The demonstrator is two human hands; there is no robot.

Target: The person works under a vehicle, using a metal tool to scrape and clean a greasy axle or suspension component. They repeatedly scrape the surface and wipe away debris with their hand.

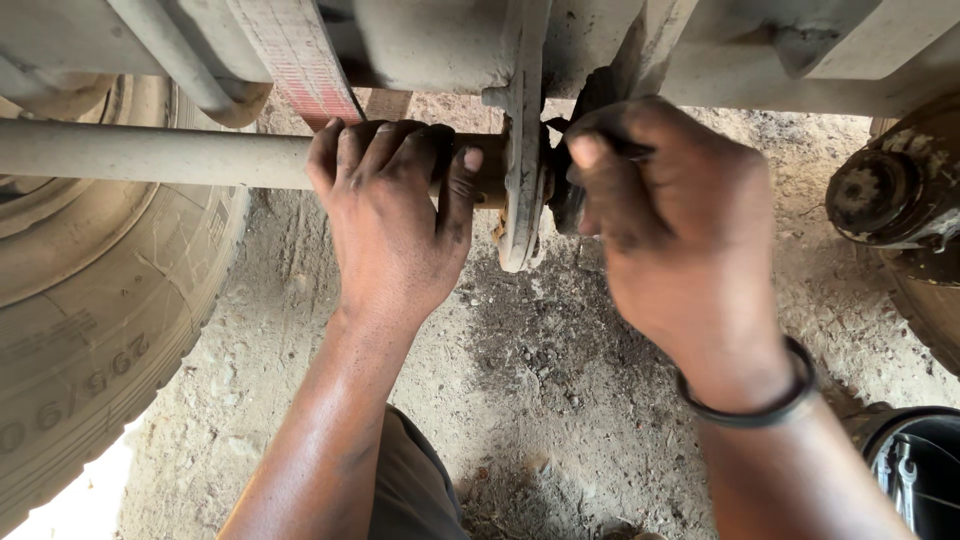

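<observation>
Under a vehicle, a dusty grey shaft (150, 155) runs in from the left to a round metal flange (522, 190). My left hand (395, 225) wraps over the shaft just left of the flange, fingers curled on top. On the flange's right side, my right hand (680, 240) is closed around a dark part (570, 205), with a thin dark tool or pin (630, 152) pinched under the thumb. A black band (760, 405) circles my right wrist. What sits behind the right palm is hidden.
A large tyre (90, 330) fills the left side. Another wheel hub (885, 195) shows at the right edge. A black bucket with a wrench (915, 465) stands at the lower right. Sandy, oil-stained ground (540, 370) lies below; the vehicle's frame (430, 40) is overhead.
</observation>
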